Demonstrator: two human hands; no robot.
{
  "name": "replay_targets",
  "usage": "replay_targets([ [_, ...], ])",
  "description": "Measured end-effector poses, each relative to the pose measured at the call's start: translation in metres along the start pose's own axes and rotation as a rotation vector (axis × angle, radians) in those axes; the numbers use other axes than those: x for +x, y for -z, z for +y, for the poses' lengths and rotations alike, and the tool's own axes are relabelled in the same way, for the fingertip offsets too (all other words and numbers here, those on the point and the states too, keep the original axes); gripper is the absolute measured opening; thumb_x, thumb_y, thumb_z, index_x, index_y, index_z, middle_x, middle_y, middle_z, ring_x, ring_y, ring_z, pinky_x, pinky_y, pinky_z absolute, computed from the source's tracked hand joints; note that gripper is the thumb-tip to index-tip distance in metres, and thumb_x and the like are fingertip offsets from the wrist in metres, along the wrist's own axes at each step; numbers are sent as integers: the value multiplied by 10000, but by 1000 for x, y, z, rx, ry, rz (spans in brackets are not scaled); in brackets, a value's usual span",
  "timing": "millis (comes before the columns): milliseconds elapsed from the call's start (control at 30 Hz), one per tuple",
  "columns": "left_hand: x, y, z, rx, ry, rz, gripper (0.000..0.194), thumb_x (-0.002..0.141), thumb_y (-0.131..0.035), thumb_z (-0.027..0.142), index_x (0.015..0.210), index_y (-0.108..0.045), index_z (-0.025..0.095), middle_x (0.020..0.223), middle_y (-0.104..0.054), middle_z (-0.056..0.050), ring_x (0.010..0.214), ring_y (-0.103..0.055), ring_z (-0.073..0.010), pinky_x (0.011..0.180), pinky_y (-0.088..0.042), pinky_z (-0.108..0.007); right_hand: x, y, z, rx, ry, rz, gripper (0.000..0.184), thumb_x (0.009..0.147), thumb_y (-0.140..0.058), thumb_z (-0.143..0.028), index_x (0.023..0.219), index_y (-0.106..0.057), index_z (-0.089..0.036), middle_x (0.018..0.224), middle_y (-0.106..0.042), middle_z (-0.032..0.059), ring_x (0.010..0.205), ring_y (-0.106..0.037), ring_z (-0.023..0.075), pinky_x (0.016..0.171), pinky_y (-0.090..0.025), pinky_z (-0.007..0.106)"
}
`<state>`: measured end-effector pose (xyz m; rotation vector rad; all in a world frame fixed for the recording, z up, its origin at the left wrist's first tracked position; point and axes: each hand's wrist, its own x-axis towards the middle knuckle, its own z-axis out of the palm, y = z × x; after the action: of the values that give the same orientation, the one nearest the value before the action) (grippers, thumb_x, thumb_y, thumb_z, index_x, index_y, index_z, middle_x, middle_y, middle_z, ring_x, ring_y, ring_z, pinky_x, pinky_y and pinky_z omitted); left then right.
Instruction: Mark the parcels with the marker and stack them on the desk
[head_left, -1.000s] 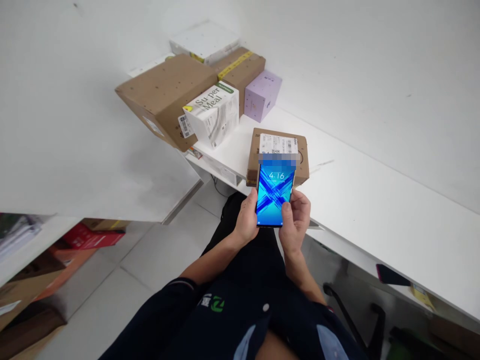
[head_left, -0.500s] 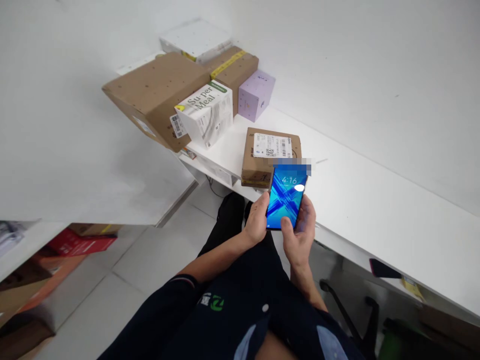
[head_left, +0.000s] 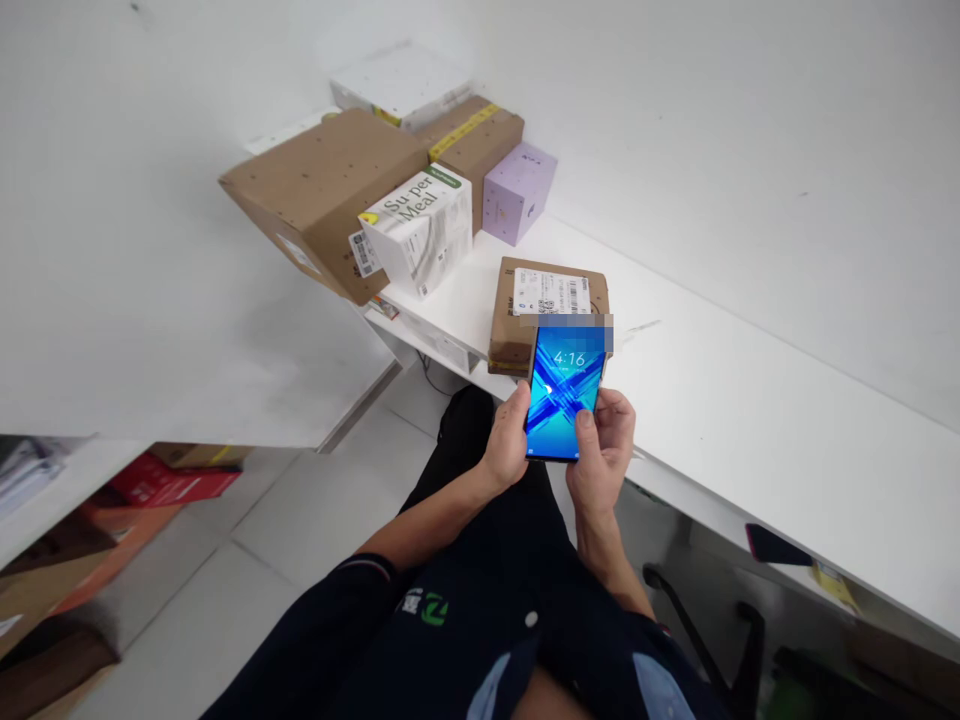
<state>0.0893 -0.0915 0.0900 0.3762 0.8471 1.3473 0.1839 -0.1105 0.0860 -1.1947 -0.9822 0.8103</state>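
Note:
A smartphone (head_left: pixel 564 400) with a lit blue lock screen reading 4:16 is held upright between my two hands, at the near edge of the desk. My left hand (head_left: pixel 508 442) grips its left side, thumb along the edge, the other fingers hidden behind it. My right hand (head_left: pixel 604 450) closes on the lower right side, with the thumb over the lower right of the screen. Just beyond the phone lies a brown cardboard box (head_left: pixel 510 335) with a white shipping label; the phone covers part of it.
On the white desk (head_left: pixel 750 390) a white "Super Meal" box (head_left: pixel 420 235), a lilac box (head_left: pixel 519 195) and a large brown carton (head_left: pixel 322 165) stand at the back left. A chair base (head_left: pixel 742 650) is under the desk. Red packaging (head_left: pixel 176 480) shows at lower left.
The phone has shifted slightly left and is turned a little more squarely to me. My right thumb has moved up and right on the screen. The boxes appear slightly further right in view.

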Motion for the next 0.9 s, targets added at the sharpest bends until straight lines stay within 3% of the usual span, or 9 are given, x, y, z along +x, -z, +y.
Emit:
replay_targets([
  [167,1,0,2,2,8,1,630,650,-751,764,837,-752,162,866,-781,-71,1020,-728,-326,873,-597,-427,1,0,1,3,7,-19,340,882,-667,-415,1156,-543,-255,1043,-631,29,957,-635,157,845,-520,313],
  [300,0,1,0,24,-30,-18,593,719,-724,733,870,-758,161,894,-776,-66,1030,-712,-298,904,-576,-406,-1,2,-1,-43,57,-54,410,866,-675,-423,1206,-527,-247,1137,-634,62,1047,-636,188,919,-519,365],
  [433,-4,1,-5,35,-58,-148,507,805,-703,657,971,-774,183,928,-765,-61,1028,-692,-275,916,-553,-399,-3,14,1,-127,67,-70,548,829,-709,-422,1302,-493,-249,1270,-602,95,1169,-610,222,1011,-500,417],
  [633,-10,-7,-5,255,-110,-340,448,910,-612,583,1142,-758,230,1000,-752,-62,958,-693,-240,919,-530,-366,-10,36,7,-275,-29,-108,965,662,-847,-416,1479,-361,-253,1457,-508,149,1306,-547,298,1105,-451,536],
  [767,-15,-9,0,433,-187,-503,441,942,-569,547,1213,-740,244,1130,-735,-95,1091,-668,-261,1000,-499,-379,-9,50,10,-382,-59,-35,979,681,-817,-462,1504,-340,-228,1440,-524,174,1266,-584,312,1074,-476,545],
  [833,-15,-2,3,515,-291,-493,406,958,-557,504,1224,-737,256,1128,-732,-102,1066,-664,-255,1000,-496,-393,-2,62,12,-489,-49,38,990,678,-798,-510,1505,-350,-201,1457,-509,187,1296,-565,336,1097,-452,554],
  [900,-10,10,9,562,-504,-325,343,944,-594,461,1184,-754,274,1129,-723,-97,1047,-649,-247,1001,-488,-395,11,76,14,-654,-69,110,1040,676,-775,-547,1532,-316,-175,1485,-481,203,1344,-525,364,1129,-415,564],
])
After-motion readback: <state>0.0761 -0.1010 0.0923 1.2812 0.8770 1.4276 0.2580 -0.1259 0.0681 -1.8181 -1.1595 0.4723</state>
